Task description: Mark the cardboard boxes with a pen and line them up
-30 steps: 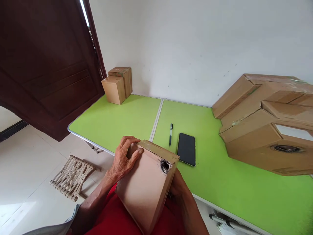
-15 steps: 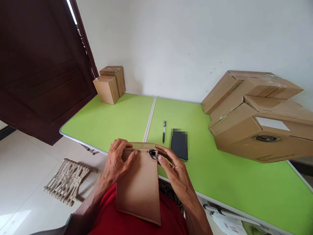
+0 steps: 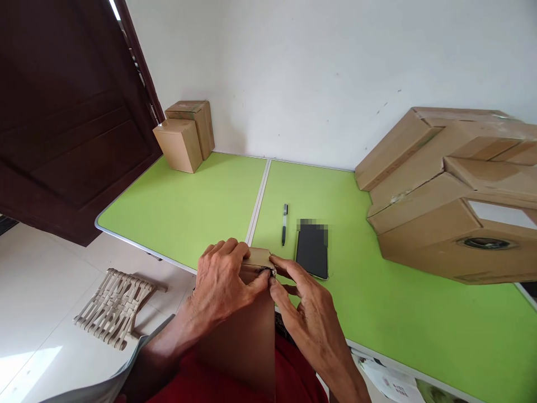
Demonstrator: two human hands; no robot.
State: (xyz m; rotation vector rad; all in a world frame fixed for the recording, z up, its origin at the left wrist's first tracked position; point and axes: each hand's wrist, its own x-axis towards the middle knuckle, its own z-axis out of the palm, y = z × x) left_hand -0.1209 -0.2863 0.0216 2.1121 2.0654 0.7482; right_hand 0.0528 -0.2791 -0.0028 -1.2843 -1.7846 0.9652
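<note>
I hold a small brown cardboard box [image 3: 243,336] against my lap at the near edge of the green table [image 3: 188,207]. My left hand [image 3: 222,282] is wrapped over the box's top left corner, fingers curled round it. My right hand [image 3: 304,302] pinches at the torn dark hole near the box's top edge with thumb and forefinger. Most of the box's top is hidden by both hands.
A black pen [image 3: 285,223] and a dark phone [image 3: 312,250] lie just beyond my hands. Large stacked cardboard boxes [image 3: 444,196] fill the right side. Two small boxes [image 3: 184,137] stand at the far left corner by a dark door [image 3: 71,112]. A woven stool [image 3: 115,305] sits on the floor.
The box has turned flat toward me and sunk lower. My left hand slid across its top edge, and my right hand came up from underneath to the torn hole.
</note>
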